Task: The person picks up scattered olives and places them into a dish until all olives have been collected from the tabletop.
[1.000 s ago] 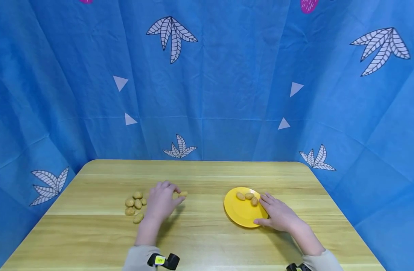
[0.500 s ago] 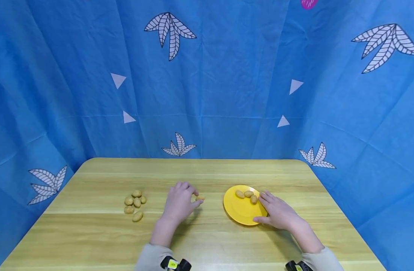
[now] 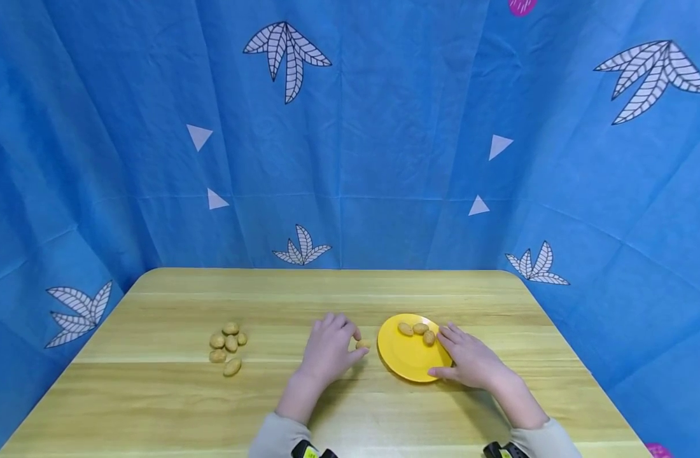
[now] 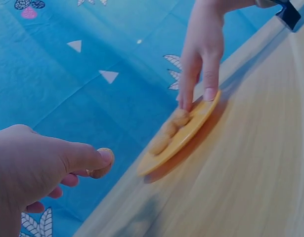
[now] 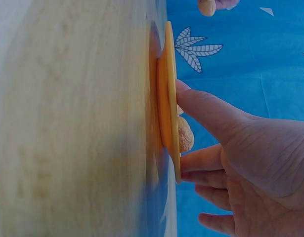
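My left hand (image 3: 329,346) pinches a small tan oval lump (image 4: 104,163), potato- or walnut-like, between thumb and fingertips, just left of the yellow plate (image 3: 404,364). In the left wrist view it is held up above the table, the other fingers loosely bent. My right hand (image 3: 470,360) rests against the plate's right rim, thumb and fingers spread and touching its edge. Several similar lumps (image 3: 421,329) lie near the plate's far side; one seen close in the right wrist view has a wrinkled skin (image 5: 185,135).
A loose group of the same lumps (image 3: 231,343) lies on the left of the light wooden table (image 3: 172,407). A blue patterned cloth (image 3: 384,127) hangs behind the table and at both sides.
My left hand has carried its lump rightward from beside the group on the left to near the plate. My right hand has stayed at the plate's rim.
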A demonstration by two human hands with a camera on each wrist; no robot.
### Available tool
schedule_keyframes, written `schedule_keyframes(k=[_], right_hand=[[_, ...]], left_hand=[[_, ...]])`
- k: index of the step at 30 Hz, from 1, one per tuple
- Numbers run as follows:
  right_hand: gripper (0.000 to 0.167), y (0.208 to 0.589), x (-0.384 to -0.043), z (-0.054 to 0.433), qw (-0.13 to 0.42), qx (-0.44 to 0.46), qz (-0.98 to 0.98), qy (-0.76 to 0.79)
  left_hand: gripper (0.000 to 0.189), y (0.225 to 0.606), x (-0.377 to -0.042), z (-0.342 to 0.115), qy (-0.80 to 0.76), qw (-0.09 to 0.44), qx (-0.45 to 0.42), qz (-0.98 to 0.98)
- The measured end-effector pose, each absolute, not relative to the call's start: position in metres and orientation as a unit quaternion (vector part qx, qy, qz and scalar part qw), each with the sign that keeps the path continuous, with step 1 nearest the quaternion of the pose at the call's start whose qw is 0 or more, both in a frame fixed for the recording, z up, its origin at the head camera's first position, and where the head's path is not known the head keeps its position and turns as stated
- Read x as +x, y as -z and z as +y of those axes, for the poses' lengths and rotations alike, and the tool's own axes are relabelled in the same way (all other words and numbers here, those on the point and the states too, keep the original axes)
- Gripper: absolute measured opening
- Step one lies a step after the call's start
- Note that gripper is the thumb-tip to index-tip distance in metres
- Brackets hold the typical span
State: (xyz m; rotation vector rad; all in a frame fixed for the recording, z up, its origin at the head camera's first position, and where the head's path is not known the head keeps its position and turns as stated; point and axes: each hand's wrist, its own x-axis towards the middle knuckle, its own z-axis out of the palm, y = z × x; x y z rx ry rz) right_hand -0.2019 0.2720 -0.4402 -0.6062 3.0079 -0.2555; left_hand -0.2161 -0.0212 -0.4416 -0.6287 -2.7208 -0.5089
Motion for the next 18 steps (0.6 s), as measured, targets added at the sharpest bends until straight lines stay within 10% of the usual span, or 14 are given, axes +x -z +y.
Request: schedule_keyframes(k=[18], right_hand=[[0.081,0.440,-0.197,0.271,0.027,-0.193,0.977,0.087]], left_hand=[[0.024,0.452,-0.229,0.014,0.176,0.130,-0.251,-0.943]])
